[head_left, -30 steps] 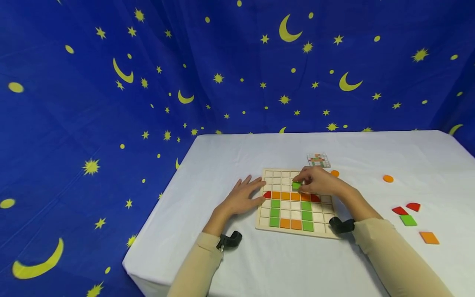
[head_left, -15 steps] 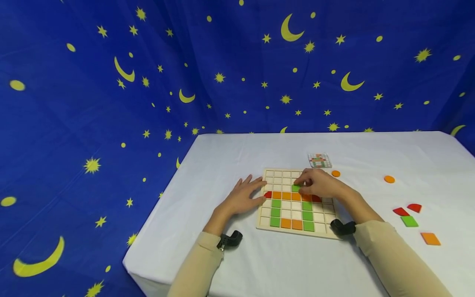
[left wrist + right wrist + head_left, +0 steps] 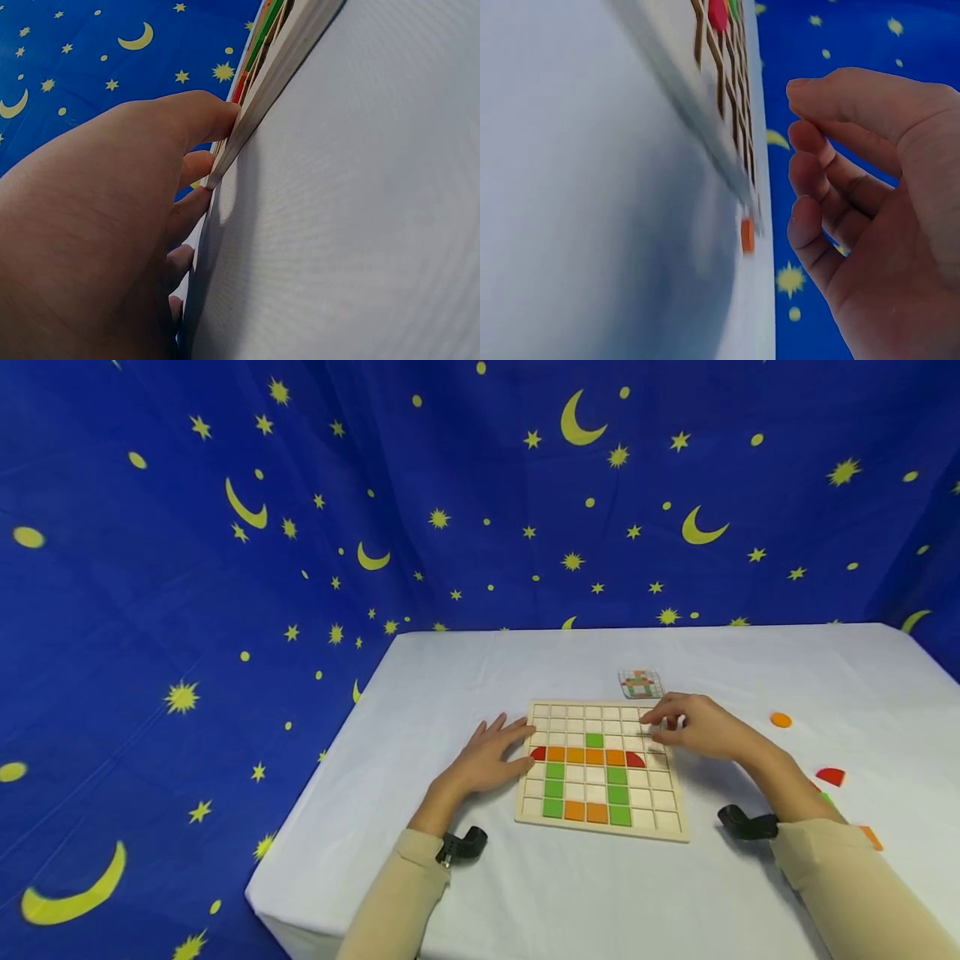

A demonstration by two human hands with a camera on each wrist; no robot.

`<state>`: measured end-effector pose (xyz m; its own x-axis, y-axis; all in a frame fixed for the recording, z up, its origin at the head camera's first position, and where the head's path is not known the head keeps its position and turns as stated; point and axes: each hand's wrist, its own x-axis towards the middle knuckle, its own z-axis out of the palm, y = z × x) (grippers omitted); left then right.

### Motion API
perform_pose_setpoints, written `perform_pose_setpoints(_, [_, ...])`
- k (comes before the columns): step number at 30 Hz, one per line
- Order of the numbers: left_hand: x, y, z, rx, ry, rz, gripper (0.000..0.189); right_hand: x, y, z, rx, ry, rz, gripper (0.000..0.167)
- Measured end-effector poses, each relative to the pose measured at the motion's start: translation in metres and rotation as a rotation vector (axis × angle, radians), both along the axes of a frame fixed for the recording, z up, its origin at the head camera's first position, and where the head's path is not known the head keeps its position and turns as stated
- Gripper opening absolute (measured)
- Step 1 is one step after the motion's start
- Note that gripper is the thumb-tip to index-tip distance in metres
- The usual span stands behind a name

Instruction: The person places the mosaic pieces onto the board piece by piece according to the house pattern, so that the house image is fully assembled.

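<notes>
Steadying the grid board [image 3: 600, 831], low and right of centre in the frame, with our left hand [image 3: 489, 757] should help us seat more like the topmost green tile [image 3: 594, 740], flat and square. Straight fingers touch the board's left edge; our right hand [image 3: 701, 727] hovers rightward, loosely curled, holding nothing.

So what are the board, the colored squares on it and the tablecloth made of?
The board looks like matte, unpainted wood, going by its pale tan color. The colored squares could be painted wood or plastic; their flat, even color leaves it open. The tablecloth seems matte woven fabric, draping softly over the table's corner.
</notes>
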<state>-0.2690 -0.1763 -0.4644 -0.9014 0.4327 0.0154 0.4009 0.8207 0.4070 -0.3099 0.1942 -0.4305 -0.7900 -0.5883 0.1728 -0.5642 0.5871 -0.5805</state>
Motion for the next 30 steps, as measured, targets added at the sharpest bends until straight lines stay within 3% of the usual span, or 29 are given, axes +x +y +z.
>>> perform_pose_setpoints(7, [0.001,0.0,-0.001,0.006,-0.008,0.005,0.058,0.012,0.036,0.0,0.052,-0.014,-0.076,0.023])
perform_pose_setpoints(16, [0.002,0.0,-0.004,0.022,-0.017,0.007,0.059,0.027,0.072,-0.011,0.129,-0.04,-0.151,0.027])
perform_pose_setpoints(30, [0.002,0.001,0.002,0.019,-0.015,0.006,0.058,0.065,0.133,-0.006,0.214,-0.111,-0.224,0.045])
